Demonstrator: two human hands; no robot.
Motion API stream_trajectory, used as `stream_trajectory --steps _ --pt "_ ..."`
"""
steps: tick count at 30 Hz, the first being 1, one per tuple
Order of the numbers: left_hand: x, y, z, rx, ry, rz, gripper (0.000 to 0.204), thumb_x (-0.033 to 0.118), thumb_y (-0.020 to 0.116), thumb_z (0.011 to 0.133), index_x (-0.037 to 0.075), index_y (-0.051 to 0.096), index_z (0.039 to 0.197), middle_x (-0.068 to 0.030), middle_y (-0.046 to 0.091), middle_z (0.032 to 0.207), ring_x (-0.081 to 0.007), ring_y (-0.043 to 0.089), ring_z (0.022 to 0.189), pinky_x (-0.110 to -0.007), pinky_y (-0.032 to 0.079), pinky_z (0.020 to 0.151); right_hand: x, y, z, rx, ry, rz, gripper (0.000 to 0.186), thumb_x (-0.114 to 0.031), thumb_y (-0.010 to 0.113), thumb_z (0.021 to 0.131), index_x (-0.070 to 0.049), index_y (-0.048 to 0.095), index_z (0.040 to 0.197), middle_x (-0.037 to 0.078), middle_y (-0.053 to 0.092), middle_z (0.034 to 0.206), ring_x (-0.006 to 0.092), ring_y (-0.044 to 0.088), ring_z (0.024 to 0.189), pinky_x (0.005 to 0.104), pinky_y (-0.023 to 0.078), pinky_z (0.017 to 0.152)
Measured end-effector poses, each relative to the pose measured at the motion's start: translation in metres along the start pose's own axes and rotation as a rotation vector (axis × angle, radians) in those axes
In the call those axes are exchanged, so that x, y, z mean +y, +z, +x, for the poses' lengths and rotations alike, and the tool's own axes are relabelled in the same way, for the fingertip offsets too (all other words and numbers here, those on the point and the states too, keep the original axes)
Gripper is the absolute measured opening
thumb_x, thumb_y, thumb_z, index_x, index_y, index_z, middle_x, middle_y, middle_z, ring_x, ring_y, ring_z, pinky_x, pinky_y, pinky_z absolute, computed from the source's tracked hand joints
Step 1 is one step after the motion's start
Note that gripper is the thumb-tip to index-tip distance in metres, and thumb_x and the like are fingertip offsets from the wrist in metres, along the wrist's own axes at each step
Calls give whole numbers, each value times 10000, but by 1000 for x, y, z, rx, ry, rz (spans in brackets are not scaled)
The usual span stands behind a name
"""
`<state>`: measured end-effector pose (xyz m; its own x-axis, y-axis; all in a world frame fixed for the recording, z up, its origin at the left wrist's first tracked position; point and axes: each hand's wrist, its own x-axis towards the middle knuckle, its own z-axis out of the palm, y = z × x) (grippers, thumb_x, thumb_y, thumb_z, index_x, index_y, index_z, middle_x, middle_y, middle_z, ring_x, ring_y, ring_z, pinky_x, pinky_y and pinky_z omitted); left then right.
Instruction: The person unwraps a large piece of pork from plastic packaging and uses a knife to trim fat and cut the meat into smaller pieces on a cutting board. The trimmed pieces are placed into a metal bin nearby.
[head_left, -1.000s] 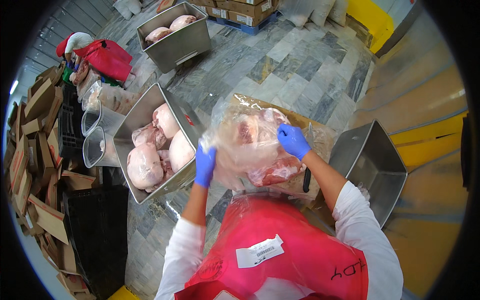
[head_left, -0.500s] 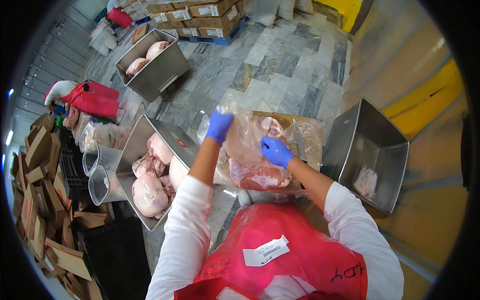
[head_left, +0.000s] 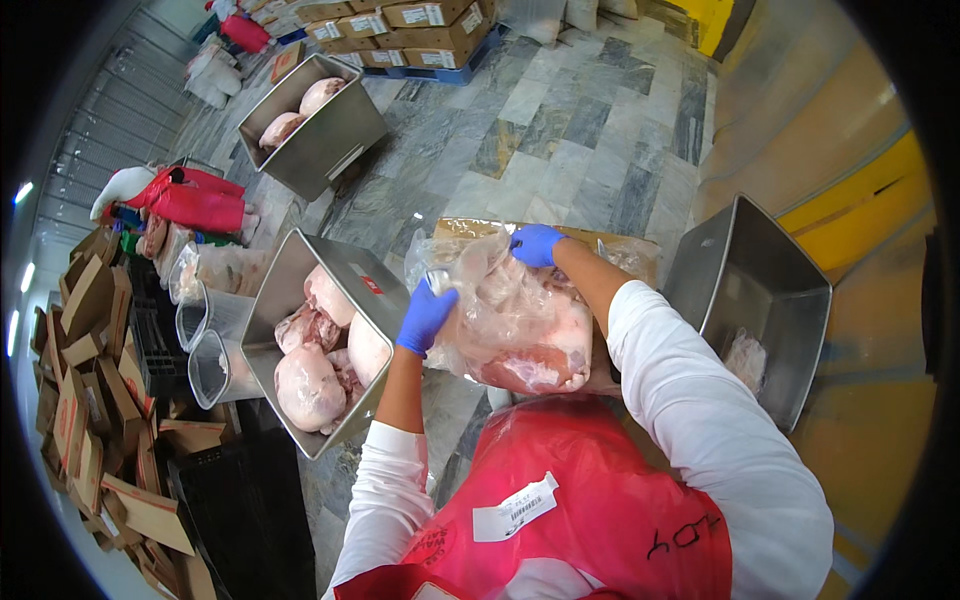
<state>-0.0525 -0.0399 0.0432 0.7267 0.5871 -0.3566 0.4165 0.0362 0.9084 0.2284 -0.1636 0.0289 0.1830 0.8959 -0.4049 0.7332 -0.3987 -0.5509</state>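
Observation:
A large cut of raw meat with pale skin (head_left: 535,362) lies in front of me, partly covered by a crumpled clear plastic bag (head_left: 490,300). My left hand (head_left: 427,315), blue-gloved, is closed on the bag's left edge. At the far side, my right hand (head_left: 537,246), also blue-gloved, has its fingers curled onto the plastic over the meat. Under them is a brown cardboard sheet (head_left: 458,229) with more plastic on it. The knife seen earlier is mostly hidden by my right forearm.
To the left stands a steel bin (head_left: 345,262) of meat pieces; another steel bin (head_left: 318,172) is farther off. A steel bin (head_left: 735,275) with crumpled plastic is at right. Flattened cardboard boxes (head_left: 85,400) pile at far left. A person in a red apron (head_left: 195,200) bends nearby.
My left hand has come down and nearer with the plastic. My right hand has moved farther away to the meat's far side. The meat has turned, and plastic now covers more of it.

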Motion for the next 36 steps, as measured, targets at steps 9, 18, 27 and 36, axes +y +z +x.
stream_trajectory --steps 9,18,27,36 --pt "-61 -15 18 -123 -385 -207 386 169 711 890 -71 677 1191 -144 730 1072 -243 724 894 -387 598 762 -8 24 29 70 409 -22 325 -198 593 899 -32 754 1128 235 713 1195 356 711 1106 465 570 919" --pt "-48 23 60 73 -227 -657 385 151 655 912 -10 635 1261 -124 710 1092 -253 715 920 -393 598 816 36 -7 42 248 271 324 230 -252 663 912 -61 769 985 198 739 997 318 696 929 436 548 792" --pt "-65 -36 25 437 -75 -93 293 130 711 882 -6 707 1142 -50 719 994 -161 665 850 -320 535 759 -20 90 -176 494 -412 77 143 -146 605 852 -92 619 720 129 585 690 343 596 693 478 468 664" --pt "-42 -124 -114 587 47 -725 279 227 612 968 53 663 1180 -58 684 1106 -185 664 984 -354 563 842 27 104 -185 379 -273 154 112 -186 628 821 -96 661 762 163 679 781 402 637 676 513 503 639"
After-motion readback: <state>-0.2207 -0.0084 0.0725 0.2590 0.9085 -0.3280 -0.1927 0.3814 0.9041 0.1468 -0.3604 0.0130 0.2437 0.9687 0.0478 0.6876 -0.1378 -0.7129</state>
